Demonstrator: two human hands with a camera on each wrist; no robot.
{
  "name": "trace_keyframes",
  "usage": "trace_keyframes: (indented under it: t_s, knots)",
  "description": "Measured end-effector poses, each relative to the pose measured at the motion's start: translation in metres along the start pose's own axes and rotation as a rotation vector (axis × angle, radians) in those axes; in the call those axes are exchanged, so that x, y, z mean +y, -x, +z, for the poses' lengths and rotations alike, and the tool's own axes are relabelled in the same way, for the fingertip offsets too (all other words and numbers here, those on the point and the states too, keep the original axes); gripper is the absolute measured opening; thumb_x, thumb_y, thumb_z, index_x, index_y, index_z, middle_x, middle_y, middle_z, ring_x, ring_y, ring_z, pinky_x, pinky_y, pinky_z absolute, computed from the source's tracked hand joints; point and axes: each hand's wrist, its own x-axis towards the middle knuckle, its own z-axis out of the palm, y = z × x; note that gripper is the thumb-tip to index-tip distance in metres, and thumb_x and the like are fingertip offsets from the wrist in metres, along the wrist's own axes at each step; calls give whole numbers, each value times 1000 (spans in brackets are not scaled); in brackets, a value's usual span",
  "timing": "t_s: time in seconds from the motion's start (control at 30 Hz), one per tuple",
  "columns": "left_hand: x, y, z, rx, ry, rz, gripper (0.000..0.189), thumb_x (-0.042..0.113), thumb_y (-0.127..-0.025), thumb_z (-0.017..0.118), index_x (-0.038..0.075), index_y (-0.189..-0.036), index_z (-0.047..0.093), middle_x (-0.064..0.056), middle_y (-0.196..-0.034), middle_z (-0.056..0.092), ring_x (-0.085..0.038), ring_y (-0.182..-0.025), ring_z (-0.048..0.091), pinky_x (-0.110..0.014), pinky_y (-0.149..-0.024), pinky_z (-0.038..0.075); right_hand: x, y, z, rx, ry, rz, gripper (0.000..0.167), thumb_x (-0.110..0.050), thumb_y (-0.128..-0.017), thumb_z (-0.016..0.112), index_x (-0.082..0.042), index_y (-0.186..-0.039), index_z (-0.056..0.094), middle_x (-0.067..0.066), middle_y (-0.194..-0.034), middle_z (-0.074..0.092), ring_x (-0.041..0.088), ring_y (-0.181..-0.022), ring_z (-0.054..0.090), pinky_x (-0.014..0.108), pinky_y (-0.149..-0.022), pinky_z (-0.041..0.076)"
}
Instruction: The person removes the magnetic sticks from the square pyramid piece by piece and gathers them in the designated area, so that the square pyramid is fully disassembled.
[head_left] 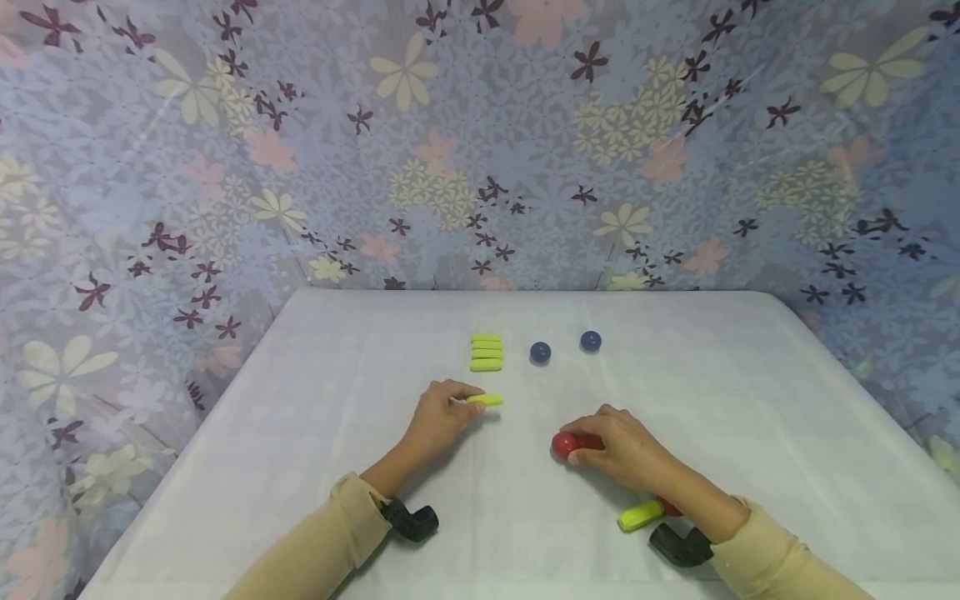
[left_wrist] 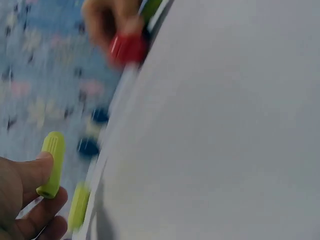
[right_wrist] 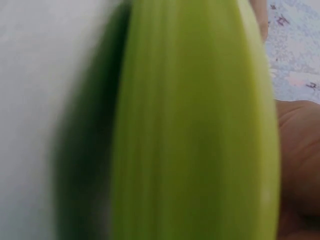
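Note:
My left hand (head_left: 438,417) pinches a short yellow-green ribbed handle (head_left: 486,400) between thumb and fingers, with a small hole showing in its end in the left wrist view. My right hand (head_left: 622,446) grips a glossy red piece (head_left: 565,445) with a rounded end; more red shows between the fingers, and the rest is hidden by them. Beneath the right wrist lies another yellow-green handle (head_left: 640,515) with a red part (head_left: 670,505) at its far end, partly covered by the forearm. That handle (right_wrist: 195,120) fills the right wrist view, close and blurred.
Several yellow-green handles (head_left: 486,352) lie side by side in a stack-like row beyond the left hand. To their right sit two dark blue balls, one nearer (head_left: 540,352) and one farther (head_left: 591,341). All rest on a white-covered table (head_left: 360,350) before a flowered cloth backdrop (head_left: 480,167).

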Motion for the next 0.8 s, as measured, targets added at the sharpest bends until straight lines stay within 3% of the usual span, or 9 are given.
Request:
trace_keyframes:
  t_s: [0.17,0.37,0.53,0.8]
  knots:
    - [-23,-46,-23,128,-111,-87,25,24,-87,66,15,-110,69,-4,-111,64,-23,-108,49,-43,-96,37,0,0,0,2,-10,2,40,-31,-76,75,-18,-113,68,-5,-98,68,10,-87,48,28,-74,38]
    - [-44,-90,-36,147,-256,-146,27,24,-87,65,14,-112,68,-7,-112,64,-27,-108,48,-51,-103,29,0,0,3,10,-17,-2,40,-31,-76,76,-18,-113,68,-7,-98,68,9,-87,48,27,-74,37]
    - [-49,-107,-38,121,-288,-175,27,27,-88,65,16,-112,68,-8,-109,63,-27,-108,47,-52,-103,28,-1,0,4,10,-7,7,40,-29,-76,76,-18,-113,68,-7,-99,69,8,-88,48,27,-75,38]
    - [-51,-120,-35,92,-374,-166,27,31,-88,64,19,-112,69,-8,-106,62,-27,-106,46,-48,-95,33,-1,1,1,15,-3,14,41,-31,-75,77,-18,-113,68,-7,-97,68,8,-86,47,26,-74,36]
